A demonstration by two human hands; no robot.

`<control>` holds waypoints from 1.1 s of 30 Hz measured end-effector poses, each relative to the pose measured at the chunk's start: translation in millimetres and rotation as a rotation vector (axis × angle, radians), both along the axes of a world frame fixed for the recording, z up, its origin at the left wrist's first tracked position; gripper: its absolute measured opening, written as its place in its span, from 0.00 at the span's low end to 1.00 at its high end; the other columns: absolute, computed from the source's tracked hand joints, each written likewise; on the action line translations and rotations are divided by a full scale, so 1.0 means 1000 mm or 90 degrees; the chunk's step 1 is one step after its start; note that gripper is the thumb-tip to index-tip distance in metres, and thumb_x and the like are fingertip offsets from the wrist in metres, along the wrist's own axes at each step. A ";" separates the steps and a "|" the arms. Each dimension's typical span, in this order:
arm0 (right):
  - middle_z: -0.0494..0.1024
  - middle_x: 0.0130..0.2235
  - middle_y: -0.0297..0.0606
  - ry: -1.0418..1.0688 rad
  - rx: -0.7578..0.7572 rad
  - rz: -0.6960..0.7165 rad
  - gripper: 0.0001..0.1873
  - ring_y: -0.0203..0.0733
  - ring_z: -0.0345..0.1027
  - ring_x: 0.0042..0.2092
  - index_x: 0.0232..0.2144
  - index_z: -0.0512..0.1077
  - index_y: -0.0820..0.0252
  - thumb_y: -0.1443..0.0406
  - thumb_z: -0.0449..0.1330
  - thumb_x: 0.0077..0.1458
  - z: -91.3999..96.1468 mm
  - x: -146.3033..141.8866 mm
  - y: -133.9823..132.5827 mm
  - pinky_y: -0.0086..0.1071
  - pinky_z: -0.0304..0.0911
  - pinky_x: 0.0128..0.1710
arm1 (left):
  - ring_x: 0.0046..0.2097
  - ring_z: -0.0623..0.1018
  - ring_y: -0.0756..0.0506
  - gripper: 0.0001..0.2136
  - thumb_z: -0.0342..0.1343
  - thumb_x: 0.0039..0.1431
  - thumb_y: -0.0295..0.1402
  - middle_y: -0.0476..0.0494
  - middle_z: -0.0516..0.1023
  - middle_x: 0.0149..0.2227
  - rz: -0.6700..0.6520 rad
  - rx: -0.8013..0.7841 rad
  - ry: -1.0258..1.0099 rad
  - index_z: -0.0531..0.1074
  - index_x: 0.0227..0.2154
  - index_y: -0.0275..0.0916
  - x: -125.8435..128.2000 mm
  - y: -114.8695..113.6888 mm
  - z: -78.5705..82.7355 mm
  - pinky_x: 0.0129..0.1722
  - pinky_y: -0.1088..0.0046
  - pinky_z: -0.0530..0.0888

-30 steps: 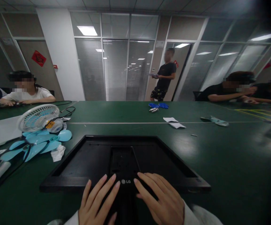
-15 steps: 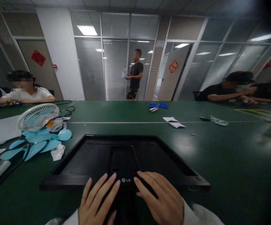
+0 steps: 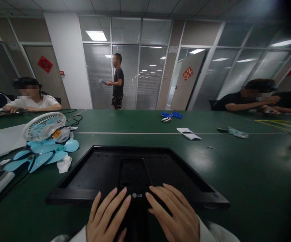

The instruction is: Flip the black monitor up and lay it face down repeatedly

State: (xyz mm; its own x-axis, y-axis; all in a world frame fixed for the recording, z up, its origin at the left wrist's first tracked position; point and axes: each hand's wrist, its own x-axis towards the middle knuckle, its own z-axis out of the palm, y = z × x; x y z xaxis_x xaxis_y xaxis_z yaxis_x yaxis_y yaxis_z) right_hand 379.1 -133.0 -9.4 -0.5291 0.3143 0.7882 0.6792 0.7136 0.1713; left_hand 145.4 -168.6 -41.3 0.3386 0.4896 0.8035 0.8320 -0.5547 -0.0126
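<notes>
A black LG monitor frame point(image 3: 90, 171) lies tilted back on the green table in front of me, its lower edge towards me. A recessed rectangle shows in the middle of its dark panel. My left hand point(image 3: 107, 211) is spread with fingertips on the lower edge, just left of the LG logo. On the other side of the logo, my right hand point(image 3: 173, 211) lies with fingers stretched over the same edge. Both hands are open and grip nothing. Below the logo, between the hands, a dark stand-like part reaches towards me; its lower end is out of view.
To the left sit a white fan point(image 3: 46, 126), light-blue fan blades point(image 3: 44, 156), crumpled tissue point(image 3: 64, 164) and cables. Blue gloves point(image 3: 172, 115) and white papers point(image 3: 188, 133) lie farther back. A person point(image 3: 117, 80) stands beyond the table; others sit at both sides.
The standing person has moved left along the glass wall. My view has shifted slightly; both hands keep their place on the monitor's lower edge.
</notes>
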 end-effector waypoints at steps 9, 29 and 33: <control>0.77 0.46 0.41 0.014 -0.008 -0.003 0.14 0.41 0.70 0.48 0.47 0.75 0.59 0.66 0.54 0.62 -0.005 0.000 -0.001 0.41 0.56 0.57 | 0.61 0.64 0.43 0.21 0.50 0.59 0.26 0.45 0.69 0.58 0.000 0.002 0.039 0.69 0.55 0.38 -0.002 0.002 -0.003 0.65 0.57 0.48; 0.73 0.54 0.41 0.046 -0.034 0.003 0.19 0.42 0.64 0.57 0.50 0.73 0.61 0.70 0.53 0.57 -0.022 0.001 0.001 0.41 0.47 0.62 | 0.61 0.65 0.44 0.19 0.50 0.60 0.27 0.46 0.71 0.57 -0.010 -0.025 0.007 0.70 0.54 0.39 0.001 0.003 -0.006 0.66 0.59 0.48; 0.75 0.52 0.38 0.068 0.003 0.007 0.17 0.40 0.66 0.55 0.46 0.75 0.58 0.71 0.52 0.58 -0.015 -0.003 0.001 0.39 0.50 0.62 | 0.60 0.66 0.46 0.17 0.52 0.61 0.29 0.46 0.73 0.55 0.001 -0.006 -0.014 0.71 0.53 0.40 0.000 0.010 -0.008 0.66 0.62 0.49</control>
State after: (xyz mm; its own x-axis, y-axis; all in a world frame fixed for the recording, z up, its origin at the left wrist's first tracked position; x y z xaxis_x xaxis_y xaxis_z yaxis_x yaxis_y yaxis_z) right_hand 376.1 -131.5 -24.0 -0.4455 0.3058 0.8414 0.6862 0.7203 0.1016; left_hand 145.5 -159.1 -49.6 0.3196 0.4979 0.8062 0.8328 -0.5534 0.0117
